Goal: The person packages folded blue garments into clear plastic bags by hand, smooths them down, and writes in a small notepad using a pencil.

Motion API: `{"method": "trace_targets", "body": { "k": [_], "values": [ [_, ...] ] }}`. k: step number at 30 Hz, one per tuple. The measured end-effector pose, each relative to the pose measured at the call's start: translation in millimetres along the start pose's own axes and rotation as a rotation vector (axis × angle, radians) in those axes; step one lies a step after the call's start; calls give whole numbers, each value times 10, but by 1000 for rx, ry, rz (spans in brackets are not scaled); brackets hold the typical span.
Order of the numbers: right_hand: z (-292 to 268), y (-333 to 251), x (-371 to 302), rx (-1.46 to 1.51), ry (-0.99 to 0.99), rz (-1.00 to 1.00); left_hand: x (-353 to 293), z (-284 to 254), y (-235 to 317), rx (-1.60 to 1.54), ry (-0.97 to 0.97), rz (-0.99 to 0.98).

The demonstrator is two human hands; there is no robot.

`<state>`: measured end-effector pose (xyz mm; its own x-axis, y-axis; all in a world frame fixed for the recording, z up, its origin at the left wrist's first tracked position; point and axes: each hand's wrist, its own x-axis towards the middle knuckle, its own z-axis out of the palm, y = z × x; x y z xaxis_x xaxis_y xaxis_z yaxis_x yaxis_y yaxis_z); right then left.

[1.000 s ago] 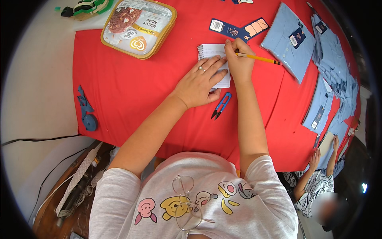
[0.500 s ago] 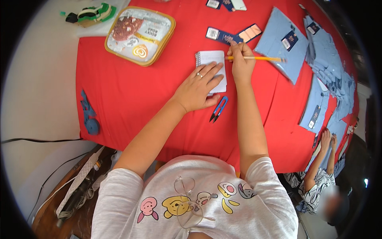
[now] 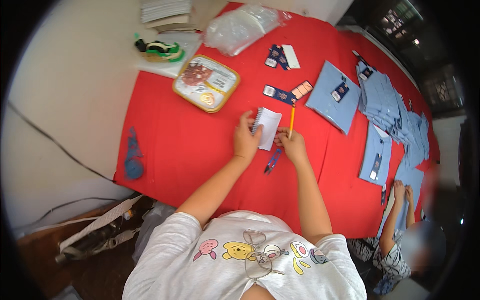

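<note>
A small spiral notepad (image 3: 270, 125) with white pages lies tilted on the red cloth in front of me. My left hand (image 3: 246, 140) grips its spiral edge, thumb on the page and fingers along the left side. At the notepad's lower right is my right hand (image 3: 293, 143), closed on a yellow pencil (image 3: 292, 119) that points away from me. The fingertips of that hand touch or nearly touch the notepad's right edge. Just below lie blue thread snips (image 3: 272, 161), blades toward me. Beyond the notepad rest dark blue hang tags (image 3: 280, 94).
A lidded tub (image 3: 206, 83), a green tape dispenser (image 3: 160, 51) and clear plastic bags (image 3: 242, 29) are at the far left. Folded blue garments (image 3: 336, 97) cover the right side, where another person's hands (image 3: 403, 192) handle cloth. A blue cloth scrap (image 3: 133, 167) lies left.
My left hand has slid off the page to the notepad's spiral edge. My right hand has come nearer, and the pencil has swung from sideways to pointing away. The view has shifted.
</note>
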<state>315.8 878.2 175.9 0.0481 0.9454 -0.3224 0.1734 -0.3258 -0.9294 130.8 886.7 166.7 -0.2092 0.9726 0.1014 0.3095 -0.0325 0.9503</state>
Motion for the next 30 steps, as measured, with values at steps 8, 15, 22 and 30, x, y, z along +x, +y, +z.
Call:
{"method": "trace_targets", "body": {
  "k": [8, 15, 22, 30],
  "values": [
    [86, -549, -397, -682, 118, -107, -274, -1009, 237, -350, 231, -41],
    [797, -500, -493, -668, -460, -361, 415, -2932, 21, 501, 617, 252],
    [2363, -436, -180, -398, -368, -349, 386, -2808, -986, 714, 223, 109],
    [1772, -620, -445, -407, -364, -687, -793, -2214, -878, 730, 113, 259]
  ]
}}
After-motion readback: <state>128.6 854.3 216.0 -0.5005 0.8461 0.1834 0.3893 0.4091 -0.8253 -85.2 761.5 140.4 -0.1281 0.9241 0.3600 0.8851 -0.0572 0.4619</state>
